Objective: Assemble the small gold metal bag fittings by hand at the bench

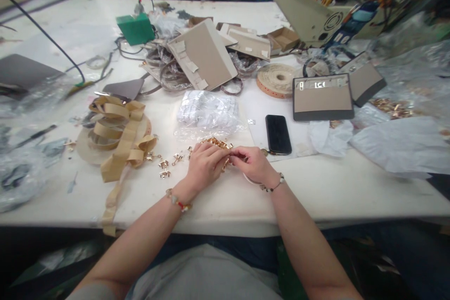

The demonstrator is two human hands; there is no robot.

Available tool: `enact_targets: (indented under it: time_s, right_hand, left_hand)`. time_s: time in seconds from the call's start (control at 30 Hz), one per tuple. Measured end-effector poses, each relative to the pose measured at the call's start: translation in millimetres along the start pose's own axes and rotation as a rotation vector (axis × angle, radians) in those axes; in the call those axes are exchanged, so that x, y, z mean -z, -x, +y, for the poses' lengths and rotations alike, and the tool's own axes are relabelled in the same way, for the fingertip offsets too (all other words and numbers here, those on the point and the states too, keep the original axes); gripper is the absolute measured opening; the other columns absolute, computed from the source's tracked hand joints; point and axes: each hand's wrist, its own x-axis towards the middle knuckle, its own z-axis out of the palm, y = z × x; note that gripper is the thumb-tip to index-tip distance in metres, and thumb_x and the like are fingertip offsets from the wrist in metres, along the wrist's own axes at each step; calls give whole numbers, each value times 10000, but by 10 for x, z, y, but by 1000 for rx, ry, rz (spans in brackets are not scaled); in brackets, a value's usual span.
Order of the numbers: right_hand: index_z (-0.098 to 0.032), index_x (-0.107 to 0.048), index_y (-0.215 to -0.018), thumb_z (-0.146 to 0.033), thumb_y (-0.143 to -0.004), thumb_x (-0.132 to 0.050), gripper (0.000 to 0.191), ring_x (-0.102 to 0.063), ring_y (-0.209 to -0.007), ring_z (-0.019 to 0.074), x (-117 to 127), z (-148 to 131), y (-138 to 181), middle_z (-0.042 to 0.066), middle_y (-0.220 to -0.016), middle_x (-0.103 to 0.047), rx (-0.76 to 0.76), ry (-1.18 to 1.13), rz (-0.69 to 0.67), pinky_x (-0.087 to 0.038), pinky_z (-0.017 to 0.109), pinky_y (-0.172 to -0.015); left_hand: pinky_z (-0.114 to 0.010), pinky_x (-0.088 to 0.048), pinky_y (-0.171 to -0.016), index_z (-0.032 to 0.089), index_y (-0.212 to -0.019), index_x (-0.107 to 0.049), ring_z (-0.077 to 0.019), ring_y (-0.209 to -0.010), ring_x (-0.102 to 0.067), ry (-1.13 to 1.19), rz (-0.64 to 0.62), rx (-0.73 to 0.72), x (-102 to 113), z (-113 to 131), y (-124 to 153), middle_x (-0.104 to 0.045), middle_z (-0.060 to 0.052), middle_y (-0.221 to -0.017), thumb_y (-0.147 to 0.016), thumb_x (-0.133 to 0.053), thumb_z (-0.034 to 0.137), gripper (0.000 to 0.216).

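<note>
My left hand [204, 164] and my right hand [252, 163] meet near the front edge of a white table [316, 187], fingers curled together over a small gold metal clasp [227, 162] pinched between them. A little heap of gold clasps [216, 142] lies just beyond my fingertips. Several loose gold clasps [165, 164] are scattered on the table to the left of my left hand. Both wrists wear bracelets.
A black phone [278, 134] lies right of the heap, a clear plastic bag [207, 112] behind it. Coiled tan strap [119, 136] sits at left. Beige boxes [204, 54], a tape roll [277, 79], a flat case [322, 98], a green box [135, 28] and crumpled plastic fill the back.
</note>
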Motion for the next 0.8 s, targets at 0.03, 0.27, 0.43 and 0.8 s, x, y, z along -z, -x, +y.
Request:
enact_targets:
  time_s: [0.03,0.27,0.43,0.8]
  right_hand:
    - [-177,-759,-971,-185,-900,-604,171,-689,-739,166,-1,3,-1,28,-851,-772,-2,4,6,-505,251,-676]
    - [-191,-754,-964,-226,-916,-598,167,-694,-737,177,3,-37,-14,30,-832,-769,-60,-4,19,-513,273,-687]
    - [-179,-688,-807,-277,-924,-586,184,-647,-640,158,35,-31,-27,10,-686,-698,-116,-96,14,-499,270,-652]
    - [-181,-644,-871,-350,-942,-571,198,-625,-668,163,9,3,-34,24,-734,-673,-101,-193,70,-498,287,-660]
  left_hand:
    - [-348,-391,-738,244,-1063,-724,-189,-818,-597,-10,-4,-1,-1,-3,1,-770,-18,-919,-978,-577,275,173]
    - [-355,-368,-722,246,-929,-717,-212,-797,-562,-137,-3,12,-13,36,2,-721,-32,-812,-979,-570,299,164]
    - [-372,-369,-749,230,-885,-660,-216,-845,-563,-193,-58,-43,-24,198,-17,-693,-54,-892,-977,-523,208,167]
    - [-378,-441,-851,198,-1129,-527,-237,-968,-621,-211,225,332,421,41,440,-668,-95,-1044,-927,-596,189,214]
